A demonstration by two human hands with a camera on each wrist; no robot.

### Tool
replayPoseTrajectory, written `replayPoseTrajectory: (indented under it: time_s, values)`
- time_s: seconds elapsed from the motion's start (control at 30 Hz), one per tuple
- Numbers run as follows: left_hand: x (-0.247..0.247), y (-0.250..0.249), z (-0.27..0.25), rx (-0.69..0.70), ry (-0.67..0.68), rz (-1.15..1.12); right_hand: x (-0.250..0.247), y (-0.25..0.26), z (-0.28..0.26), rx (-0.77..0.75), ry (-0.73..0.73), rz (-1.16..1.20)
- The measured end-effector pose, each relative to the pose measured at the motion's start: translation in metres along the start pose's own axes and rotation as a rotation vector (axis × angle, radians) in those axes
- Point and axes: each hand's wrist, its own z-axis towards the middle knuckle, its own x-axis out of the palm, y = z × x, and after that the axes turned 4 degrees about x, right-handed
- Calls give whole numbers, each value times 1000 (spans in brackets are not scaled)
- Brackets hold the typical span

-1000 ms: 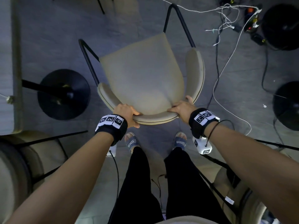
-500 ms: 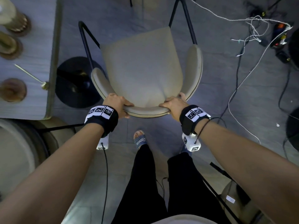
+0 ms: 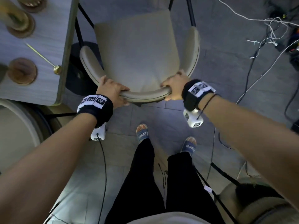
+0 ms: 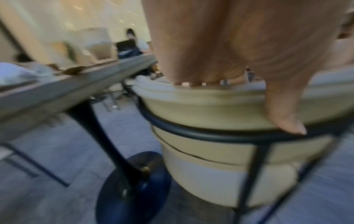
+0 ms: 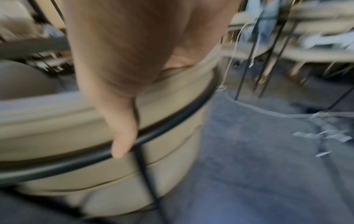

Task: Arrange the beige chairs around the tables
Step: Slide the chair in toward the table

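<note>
The beige chair (image 3: 135, 50) is being held by its curved backrest from behind, seat facing away from the person. The left hand (image 3: 111, 91) is being wrapped over the backrest's left end, fingers curled over the top rim and thumb pressed down the outer face toward the black metal frame (image 4: 201, 134). The right hand (image 3: 174, 88) is being wrapped over the right end in the same way, thumb lying down the outer padding to the frame rail. Both grips are being kept closed round the backrest.

The chair is being positioned just beside the right edge of the grey counter (image 3: 40, 50), its left armrest close to that edge; whether they touch cannot be told. The counter's black pedestal base (image 3: 76, 73) is being partly covered by the chair's left side. On the counter, round wooden coasters (image 3: 21, 71) and a thin brass rod (image 3: 42, 57) are being seen, blurred.

To the right, loose white and black cables (image 3: 265, 29) are lying tangled on the grey tiled floor (image 3: 226, 65), well apart from the chair legs. Another beige chair (image 3: 17, 126) is standing at lower left, against the counter's near edge, and a further one (image 3: 258, 206) at lower right behind the person's legs.
</note>
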Motion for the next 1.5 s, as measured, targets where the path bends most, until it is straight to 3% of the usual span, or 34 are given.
replayPoseTrajectory:
  time_s: [0.1,0.2,0.4,0.6,0.73,0.83,0.9,1.03,1.27,1.5]
  values:
    - [15,-41,0,4,-28,-79,-15,-44,-1,29,-51,-146]
    - [21,-56,3,-42,-104,-131,-17,-42,-4,51,-51,-208]
    - [22,-19,-16,86,-119,-85,2,-1,-30,142,-62,-215]
    - [10,21,-28,182,-31,20,36,59,-52,195,-68,-159]
    - [10,18,-31,83,26,67,44,53,-50,130,34,-82]
    - [27,-22,-35,98,50,50,36,24,-47,107,-26,-175]
    - [37,-34,-36,105,11,-5,33,19,-43,120,10,-247]
    - [37,-12,-35,155,-26,-23,29,36,-35,127,75,-226]
    - [20,60,-44,121,63,101,29,100,-5,75,104,-150]
    - [15,46,-48,-7,129,87,17,100,-25,73,135,-6]
